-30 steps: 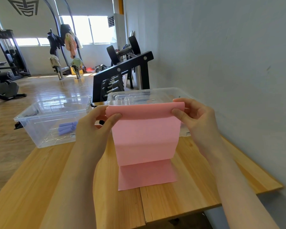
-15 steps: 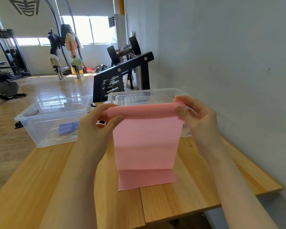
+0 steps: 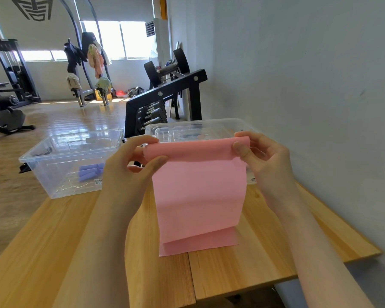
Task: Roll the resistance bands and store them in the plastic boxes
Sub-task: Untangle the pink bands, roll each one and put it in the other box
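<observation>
held above the bench (image 3: 242, 272) centre, the pink resistance band (image 3: 198, 192) is pinched at its rolled top by the left hand (image 3: 131, 170) and right hand (image 3: 265, 161), which should wind evenly, edges aligned, tail toward six o'clock kept taut.

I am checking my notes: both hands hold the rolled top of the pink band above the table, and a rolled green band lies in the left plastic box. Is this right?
Not fully. In the head view the rolled band in the left plastic box is purple, not green. The rest holds: the left hand and right hand hold the rolled top of the pink band above the table.
</observation>
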